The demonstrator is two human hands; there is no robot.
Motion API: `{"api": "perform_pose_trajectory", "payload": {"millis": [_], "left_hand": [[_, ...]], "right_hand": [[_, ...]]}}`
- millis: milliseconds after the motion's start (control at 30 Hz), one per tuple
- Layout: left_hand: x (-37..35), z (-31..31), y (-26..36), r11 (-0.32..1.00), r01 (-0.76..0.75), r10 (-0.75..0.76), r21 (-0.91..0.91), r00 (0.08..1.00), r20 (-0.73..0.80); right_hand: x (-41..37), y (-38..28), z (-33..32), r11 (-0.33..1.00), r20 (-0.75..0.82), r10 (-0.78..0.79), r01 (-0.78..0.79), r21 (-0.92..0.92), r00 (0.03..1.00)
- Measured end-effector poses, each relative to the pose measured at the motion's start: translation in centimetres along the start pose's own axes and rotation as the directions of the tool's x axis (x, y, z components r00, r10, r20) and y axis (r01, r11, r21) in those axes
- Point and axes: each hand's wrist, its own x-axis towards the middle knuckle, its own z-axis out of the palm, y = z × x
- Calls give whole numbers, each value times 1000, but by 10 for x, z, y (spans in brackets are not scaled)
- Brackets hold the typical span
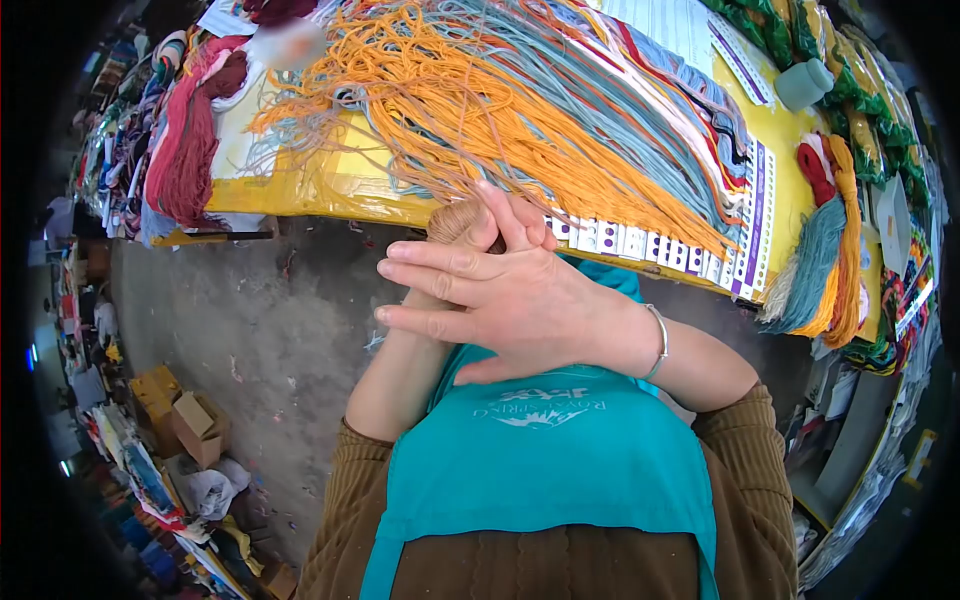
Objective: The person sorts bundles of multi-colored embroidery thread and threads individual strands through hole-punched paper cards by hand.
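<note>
My left hand (485, 225) is closed around a bundle of tan thread (452, 219) at the front edge of the table. Across it lies my right hand (530, 300), back upward, its long fingers stretched out to the left and thumb apart below. The right palm and part of my left hand are hidden under this crossing. Just beyond both hands, long orange threads (530, 130) fan over the table, with loose tan strands trailing near my fingers. Grey-blue threads (600, 120) run beside the orange ones. White punched cards (620, 240) line the edge to the right.
The yellow table (330, 200) curves in front of me. Red skeins (190, 150) hang over its left side; blue-green skeins (812, 265) hang at the right. A grey-green cup-like object (804, 85) sits at back right. Cardboard boxes (200, 430) stand on the floor at left.
</note>
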Motion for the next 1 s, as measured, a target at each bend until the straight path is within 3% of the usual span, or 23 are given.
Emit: {"api": "perform_pose_trajectory", "payload": {"millis": [300, 500, 600, 700, 767, 800, 833, 867, 900, 967, 1000], "left_hand": [[-4, 25, 4, 997, -71, 70, -20, 997, -19], [-1, 5, -1, 995, -35, 43, -99, 996, 82], [-10, 27, 26, 998, -16, 13, -61, 999, -46], [-13, 58, 16, 972, -186, 210, 141, 960, -187], [-15, 50, 16, 973, -214, 226, 82, 957, -184], [-18, 28, 22, 984, -168, 159, -61, 978, -135], [-19, 17, 28, 973, -115, 101, -199, 992, -78], [-18, 18, 28, 965, -146, 127, -219, 987, -96], [-18, 20, 29, 969, -151, 138, -194, 987, -79], [-18, 23, 32, 978, -151, 146, -141, 988, -43], [-16, 18, 30, 985, -131, 131, -108, 991, -7]], "right_hand": [[-1, 0, 0, 1000, -7, -19, 19, 12, 1000], [-3, 1, 0, 1000, -18, -11, 11, -8, 1000], [-3, 5, -2, 999, -37, 25, -26, -37, 999], [-3, 5, -6, 989, -233, 39, -71, -129, 972], [-5, 11, -7, 968, -414, 119, -198, -153, 902], [-5, 16, -8, 954, -497, 152, -258, -153, 854], [-10, 24, -11, 953, -578, 214, -297, -52, 788], [-13, 30, -13, 945, -645, 280, -323, 53, 711], [-13, 29, -8, 881, -590, 472, -329, 340, 655], [-16, 23, 7, 524, -314, 776, -282, 803, 547], [-18, 25, 10, 520, -247, 769, -354, 777, 589]]}}
